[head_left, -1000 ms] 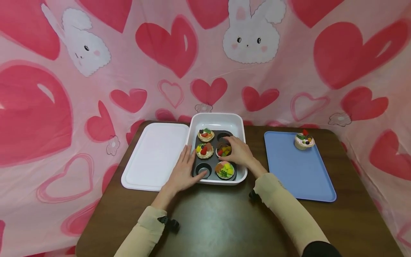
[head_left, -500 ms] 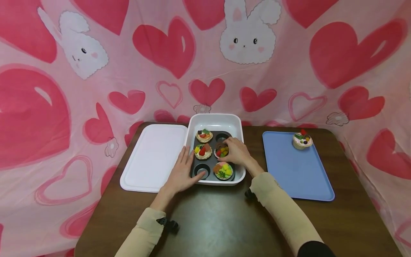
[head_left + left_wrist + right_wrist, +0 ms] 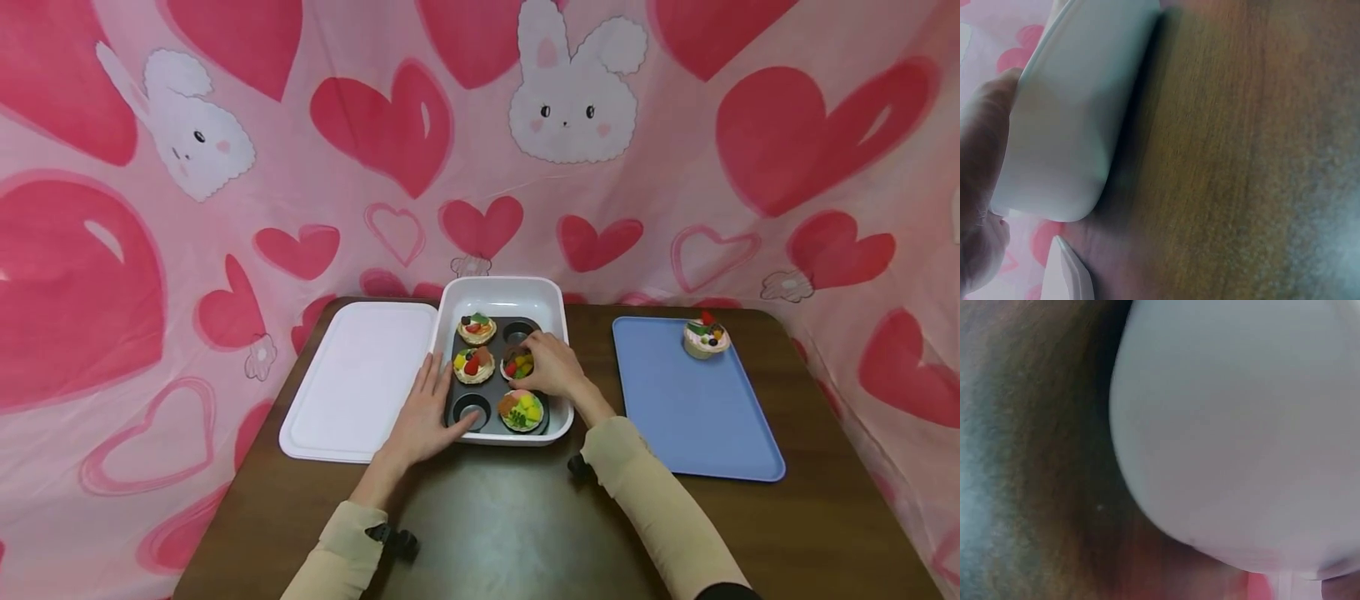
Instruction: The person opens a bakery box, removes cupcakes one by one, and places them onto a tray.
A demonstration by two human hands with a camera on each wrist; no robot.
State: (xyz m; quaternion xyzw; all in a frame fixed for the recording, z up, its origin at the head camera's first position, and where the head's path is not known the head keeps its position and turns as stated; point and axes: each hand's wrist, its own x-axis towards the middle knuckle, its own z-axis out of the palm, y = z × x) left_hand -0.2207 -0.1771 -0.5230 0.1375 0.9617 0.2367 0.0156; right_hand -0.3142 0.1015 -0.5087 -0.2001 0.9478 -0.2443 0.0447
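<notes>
A white rectangular tub [image 3: 498, 292] holds a dark muffin tin [image 3: 495, 390]. My right hand [image 3: 553, 367] reaches over the tub's right side. Its thumb and fingers pinch a fruit tart [image 3: 517, 364] in the middle right cup, partly hiding it. My left hand [image 3: 422, 421] rests on the tub's left rim, fingers fairly straight, thumb out over the front left cup [image 3: 472, 412], which holds no tart. Other tarts sit in the back left cup [image 3: 477, 330], the middle left cup [image 3: 473, 367] and the front right cup [image 3: 521, 411]. The back right cup [image 3: 519, 332] looks bare.
Left of the tub lies a white tray [image 3: 352, 383], close against it. To the right, a blue tray [image 3: 693, 408] bears a fruit-topped cupcake [image 3: 706, 338] at its back right corner. A pink heart-and-rabbit cloth [image 3: 480, 175] hangs behind the brown table [image 3: 480, 533].
The head view has tilted up a little, so the scene sits lower. Both hands stay almost where they were, the right one at the same tart.
</notes>
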